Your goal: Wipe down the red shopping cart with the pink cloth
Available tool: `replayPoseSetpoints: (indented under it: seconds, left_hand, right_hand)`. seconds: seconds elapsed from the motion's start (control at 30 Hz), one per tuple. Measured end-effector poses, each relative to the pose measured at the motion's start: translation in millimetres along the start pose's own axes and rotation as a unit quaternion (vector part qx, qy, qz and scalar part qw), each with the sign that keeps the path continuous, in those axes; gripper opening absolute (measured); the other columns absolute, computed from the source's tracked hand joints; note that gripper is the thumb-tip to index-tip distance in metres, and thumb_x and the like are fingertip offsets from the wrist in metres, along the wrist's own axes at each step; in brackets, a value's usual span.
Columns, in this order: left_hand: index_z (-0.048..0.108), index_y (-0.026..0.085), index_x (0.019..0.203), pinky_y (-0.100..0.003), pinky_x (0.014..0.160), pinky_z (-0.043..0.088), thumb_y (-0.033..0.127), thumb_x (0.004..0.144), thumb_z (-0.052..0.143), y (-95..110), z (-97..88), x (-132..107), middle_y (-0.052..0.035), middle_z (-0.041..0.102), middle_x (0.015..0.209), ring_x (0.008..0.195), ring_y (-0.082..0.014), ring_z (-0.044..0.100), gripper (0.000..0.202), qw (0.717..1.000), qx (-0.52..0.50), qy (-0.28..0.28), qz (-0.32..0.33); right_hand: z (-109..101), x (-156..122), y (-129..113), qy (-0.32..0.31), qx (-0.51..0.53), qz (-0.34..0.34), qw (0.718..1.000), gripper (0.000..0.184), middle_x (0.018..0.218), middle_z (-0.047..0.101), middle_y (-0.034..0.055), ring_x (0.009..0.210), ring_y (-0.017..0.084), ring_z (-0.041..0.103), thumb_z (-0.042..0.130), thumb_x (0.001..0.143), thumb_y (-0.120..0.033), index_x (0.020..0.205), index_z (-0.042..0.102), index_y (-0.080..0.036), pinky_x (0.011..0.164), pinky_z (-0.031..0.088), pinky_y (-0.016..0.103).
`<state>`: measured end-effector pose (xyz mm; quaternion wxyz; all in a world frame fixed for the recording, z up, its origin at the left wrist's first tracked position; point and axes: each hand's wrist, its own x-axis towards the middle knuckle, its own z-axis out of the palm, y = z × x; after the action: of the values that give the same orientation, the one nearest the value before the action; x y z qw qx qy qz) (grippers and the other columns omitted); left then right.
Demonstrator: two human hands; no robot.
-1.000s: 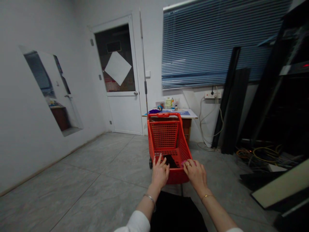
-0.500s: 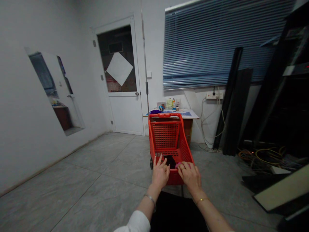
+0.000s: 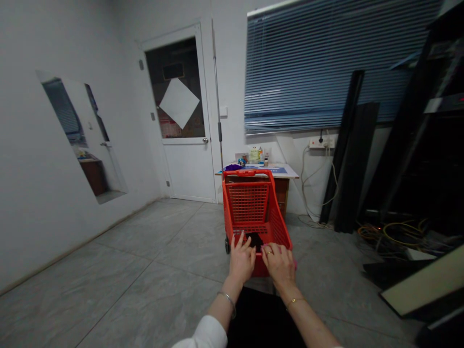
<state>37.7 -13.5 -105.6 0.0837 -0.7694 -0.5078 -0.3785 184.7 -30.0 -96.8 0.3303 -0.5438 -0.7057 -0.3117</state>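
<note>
Risking a slow roll of the red plastic wheeled shopping cart (image 3: pixel 248 203) over the smooth grey floor tiles (image 3: pixel 163 251), with the left hand (image 3: pixel 241 261) open and spread at its near rim, not grasping, and the right hand (image 3: pixel 279 266) curled there, its grip impossible to tell.

Down in the red shopping cart (image 3: pixel 248 205), a dark lump (image 3: pixel 254 240), too shadowed to call! A pink something (image 3: pixel 295 264) peeks past the right hand (image 3: pixel 279 266), mostly hidden. On the desk (image 3: pixel 284 169), small items (image 3: pixel 254 155) too tiny to read, and a black shape (image 3: pixel 264 319) runs off the bottom edge!
</note>
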Motion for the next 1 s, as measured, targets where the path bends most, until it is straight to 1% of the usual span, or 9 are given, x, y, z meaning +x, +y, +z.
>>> replayPoseSetpoints:
  seconds: [0.13,0.23,0.3,0.4,0.57,0.63,0.73,0.87,1.0]
  left_hand:
    - [0.074,0.024,0.096,-0.062,0.115,0.026,0.022,0.097,0.045,-4.0,1.2,-1.4,-0.0051,0.067,0.124,0.138,-0.026,0.04,0.029,1.0,-0.002,0.003,0.017]
    - [0.073,0.025,0.099,-0.062,0.114,0.026,0.025,0.098,0.045,-3.9,2.9,-1.7,-0.0053,0.065,0.128,0.139,-0.026,0.038,0.029,1.0,-0.01,0.001,0.02]
    - [0.073,0.025,0.101,-0.062,0.115,0.026,0.025,0.098,0.045,-2.0,3.4,-1.7,-0.005,0.064,0.13,0.14,-0.0257,0.037,0.028,1.0,-0.013,-0.002,0.02]
    - [0.073,0.025,0.101,-0.061,0.115,0.025,0.026,0.098,0.044,0.9,2.4,-1.7,-0.0049,0.063,0.131,0.141,-0.0252,0.035,0.028,1.0,-0.018,-0.004,0.02]
    - [0.072,0.025,0.095,-0.061,0.116,0.022,0.024,0.098,0.044,-1.3,-1.4,-2.3,-0.0037,0.063,0.131,0.142,-0.0246,0.033,0.029,1.0,-0.017,-0.019,0.017]
    - [0.072,0.025,0.095,-0.06,0.116,0.022,0.025,0.098,0.044,-3.5,-2.2,-2.4,-0.003,0.063,0.131,0.143,-0.0241,0.032,0.028,0.999,-0.017,-0.024,0.017]
    - [0.072,0.026,0.096,-0.059,0.116,0.023,0.026,0.098,0.044,-4.5,-1.2,-2.5,-0.0029,0.063,0.131,0.142,-0.0237,0.033,0.028,0.999,-0.019,-0.022,0.016]
    - [0.072,0.025,0.096,-0.061,0.115,0.024,0.027,0.099,0.043,-0.3,2.4,-2.3,-0.0038,0.064,0.13,0.141,-0.025,0.035,0.029,0.999,-0.025,-0.012,0.018]
    - [0.072,0.023,0.096,-0.061,0.116,0.023,0.025,0.098,0.044,4.3,3.3,-1.6,-0.0044,0.065,0.129,0.141,-0.0256,0.036,0.028,0.999,-0.026,-0.008,0.017]
  right_hand:
    - [-2.9,1.0,21.2,-0.015,0.01,-0.023,1.0,0.016,0.091,0.066,0.0029,0.085,0.016,0.05,0.052,0.094,-0.028,0.092,0.067,-0.024,0.073,0.028,0.032]
    - [-4.0,1.3,43.7,-0.032,-0.008,-0.012,0.999,0.015,0.09,0.065,0.0031,0.085,0.016,0.049,0.052,0.094,-0.028,0.092,0.066,-0.024,0.071,0.027,0.032]
    - [-3.8,1.5,49.1,-0.039,-0.023,0.007,0.999,0.015,0.089,0.065,0.0029,0.084,0.017,0.048,0.051,0.094,-0.027,0.092,0.066,-0.023,0.071,0.026,0.032]
    - [-2.2,2.2,36.9,-0.028,-0.032,0.025,0.999,0.017,0.087,0.064,0.0023,0.083,0.017,0.047,0.049,0.095,-0.027,0.089,0.065,-0.023,0.072,0.027,0.032]
    - [1.0,4.4,5.3,-0.017,-0.007,-0.004,1.0,0.017,0.086,0.064,0.0029,0.082,0.017,0.048,0.051,0.094,-0.028,0.087,0.065,-0.023,0.074,0.028,0.033]
    - [1.5,4.2,6.8,-0.015,0.0,-0.016,1.0,0.016,0.088,0.065,0.0027,0.082,0.017,0.048,0.051,0.094,-0.028,0.088,0.066,-0.023,0.074,0.028,0.033]
    - [1.6,1.7,24.5,-0.017,0.004,-0.023,1.0,0.016,0.091,0.067,0.0016,0.086,0.017,0.049,0.051,0.094,-0.029,0.09,0.066,-0.024,0.074,0.029,0.032]
    - [2.4,-1.8,45.2,-0.018,-0.007,0.013,1.0,0.015,0.095,0.067,0.0016,0.09,0.017,0.05,0.052,0.094,-0.028,0.094,0.066,-0.024,0.076,0.029,0.032]
    - [4.3,-1.5,30.8,-0.008,-0.017,0.041,0.999,0.014,0.093,0.067,0.0021,0.09,0.018,0.049,0.053,0.093,-0.026,0.091,0.066,-0.022,0.077,0.029,0.032]
